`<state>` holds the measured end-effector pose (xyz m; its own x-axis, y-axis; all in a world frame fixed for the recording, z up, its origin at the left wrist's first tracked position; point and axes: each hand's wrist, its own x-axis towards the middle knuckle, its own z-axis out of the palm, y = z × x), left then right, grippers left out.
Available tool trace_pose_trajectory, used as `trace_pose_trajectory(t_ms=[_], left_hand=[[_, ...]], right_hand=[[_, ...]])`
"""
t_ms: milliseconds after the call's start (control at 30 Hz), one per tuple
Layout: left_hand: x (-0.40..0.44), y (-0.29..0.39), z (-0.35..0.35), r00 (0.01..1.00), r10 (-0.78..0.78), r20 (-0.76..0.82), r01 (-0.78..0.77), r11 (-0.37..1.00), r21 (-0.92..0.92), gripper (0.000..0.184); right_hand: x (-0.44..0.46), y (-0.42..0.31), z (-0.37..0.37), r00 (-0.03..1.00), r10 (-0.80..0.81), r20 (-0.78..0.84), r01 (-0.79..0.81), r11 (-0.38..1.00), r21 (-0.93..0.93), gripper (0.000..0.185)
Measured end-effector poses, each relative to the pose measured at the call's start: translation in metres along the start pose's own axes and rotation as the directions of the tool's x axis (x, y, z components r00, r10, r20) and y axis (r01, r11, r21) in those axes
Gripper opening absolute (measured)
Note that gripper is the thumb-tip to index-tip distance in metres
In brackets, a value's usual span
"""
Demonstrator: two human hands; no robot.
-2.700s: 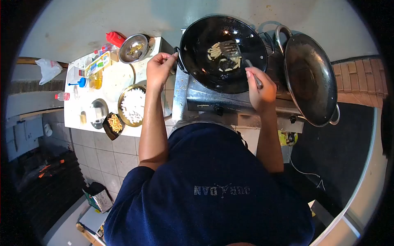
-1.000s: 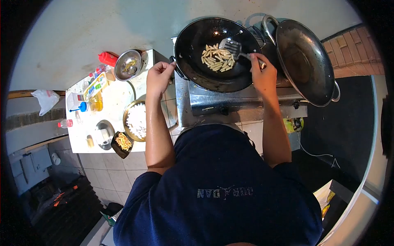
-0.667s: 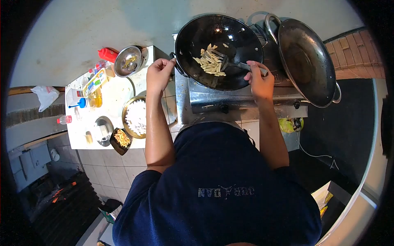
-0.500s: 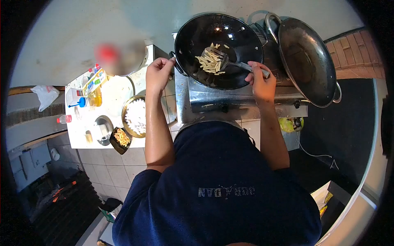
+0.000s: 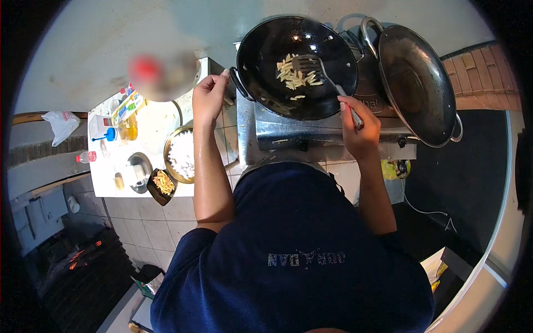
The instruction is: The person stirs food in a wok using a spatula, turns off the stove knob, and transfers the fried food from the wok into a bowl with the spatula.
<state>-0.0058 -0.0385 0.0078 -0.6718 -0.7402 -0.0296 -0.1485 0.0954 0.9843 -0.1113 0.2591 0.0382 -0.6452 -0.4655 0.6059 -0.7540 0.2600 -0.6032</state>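
Dozens of pale strips [image 5: 291, 80] lie loosely heaped in the black wok [image 5: 266, 53], a few apart from the pile. They look light and fairly firm, probably slick if oiled and liable to snap if pressed hard; working the blade beneath them should be kinder than chopping down.

A slotted spatula [image 5: 306, 63] rests its head over the strips inside the wok, its shaft rising across the near right rim. It looks stiff and light, best gripped well back on its thick handle, away from the metal neck. The right hand [image 5: 362, 132], just outside that rim, has its fingers wrapped around this handle.

At the wok's left side, the left hand [image 5: 210, 99] is beside the loop handle [image 5: 235, 81], fingers curled in and thumb up; whether it touches the loop I cannot tell. The wok is likely the heavy piece, wide and rigid, best steadied by its loops, though these may be hot.

Beneath the wok is the steel stove [image 5: 277, 130]; to its right leans a larger wok [image 5: 416, 83]. Left of the wok, on the white counter [image 5: 111, 180], stand a bowl of white pieces [image 5: 180, 155] and a dark dish of orange-brown strips [image 5: 163, 183].
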Motion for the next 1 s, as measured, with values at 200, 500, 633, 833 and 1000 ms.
trace_pose_trajectory(t_ms=[200, 500, 633, 833, 1000], left_hand=[[0.001, -0.003, 0.001, 0.999, -0.017, 0.034, 0.016, 1.0, 0.006, 0.033], [-0.005, -0.001, 0.003, 1.0, 0.014, -0.022, -0.014, 1.0, 0.017, 0.032], [-0.006, -0.006, 0.001, 1.0, 0.002, -0.016, -0.001, 0.999, 0.036, 0.032], [-0.012, 0.001, 0.004, 1.0, -0.024, 0.004, 0.024, 0.999, 0.034, 0.031], [-0.014, -0.001, 0.006, 1.0, -0.027, -0.015, 0.028, 0.998, 0.056, 0.03]], right_hand=[[0.001, 0.003, 0.006, 0.998, -0.015, 0.066, 0.013, 0.999, 0.033, 0.013], [0.003, 0.01, 0.014, 1.0, -0.013, 0.023, 0.014, 0.999, -0.03, 0.012], [0.005, 0.014, 0.014, 0.992, 0.121, -0.047, -0.121, 0.993, -0.008, 0.011], [0.007, 0.011, 0.011, 0.978, 0.209, -0.001, -0.209, 0.976, 0.068, 0.013], [0.006, 0.018, 0.02, 1.0, 0.021, -0.013, -0.021, 0.999, -0.035, 0.013]])
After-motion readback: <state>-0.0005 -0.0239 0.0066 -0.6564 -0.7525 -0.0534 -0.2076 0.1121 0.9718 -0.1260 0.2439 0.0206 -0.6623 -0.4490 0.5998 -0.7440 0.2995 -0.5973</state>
